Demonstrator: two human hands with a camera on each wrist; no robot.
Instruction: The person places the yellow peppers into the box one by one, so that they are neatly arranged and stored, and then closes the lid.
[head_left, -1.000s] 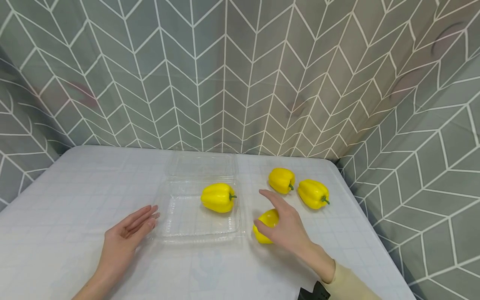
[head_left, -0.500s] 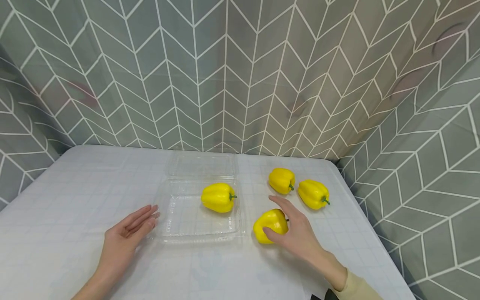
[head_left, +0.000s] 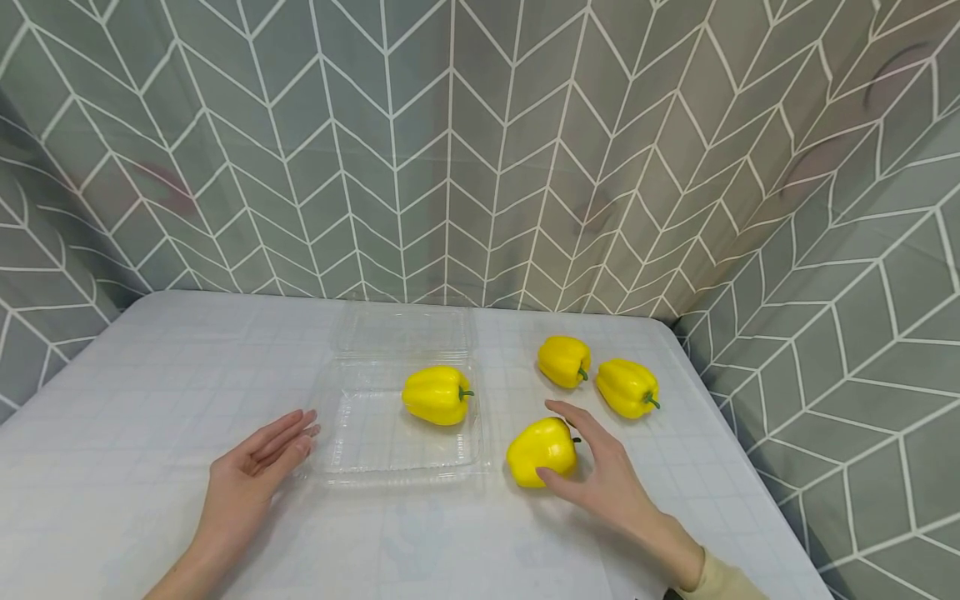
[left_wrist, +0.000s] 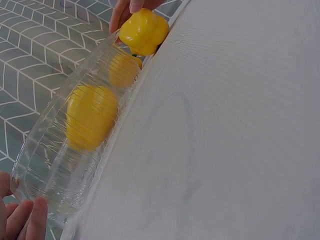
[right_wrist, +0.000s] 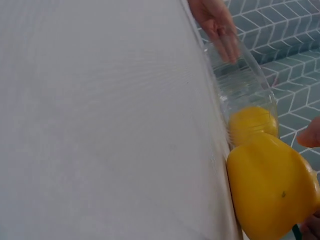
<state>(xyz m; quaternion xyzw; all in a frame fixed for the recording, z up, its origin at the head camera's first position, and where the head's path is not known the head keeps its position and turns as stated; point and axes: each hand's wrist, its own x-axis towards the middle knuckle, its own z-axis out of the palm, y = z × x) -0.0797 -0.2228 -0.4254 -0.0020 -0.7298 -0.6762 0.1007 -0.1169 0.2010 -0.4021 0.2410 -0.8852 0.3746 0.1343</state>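
A clear plastic clamshell container (head_left: 405, 467) lies on the table with its lid (head_left: 401, 329) laid back. A yellow bell pepper (head_left: 437, 395) lies on its side in its right half. My left hand (head_left: 247, 475) is at the container's left edge, fingers nearly straight; its fingertips are by the wall in the left wrist view. To the right of the container, another yellow bell pepper (head_left: 538, 454) sits on the table. My right hand (head_left: 611, 471) is spread around its stem side, thumb in front. A fingertip (right_wrist: 310, 134) stands apart from this pepper in the right wrist view.
Two more yellow bell peppers, one nearer the container (head_left: 563, 361) and one farther right (head_left: 627, 388), lie behind my right hand. The white-covered table (head_left: 112, 433) ends at a patterned curtain (head_left: 480, 150) at the back and right.
My right hand has drawn back to the right across the nearest pepper, uncovering more of it. That pepper has stayed in place. My left hand and the container have not moved.
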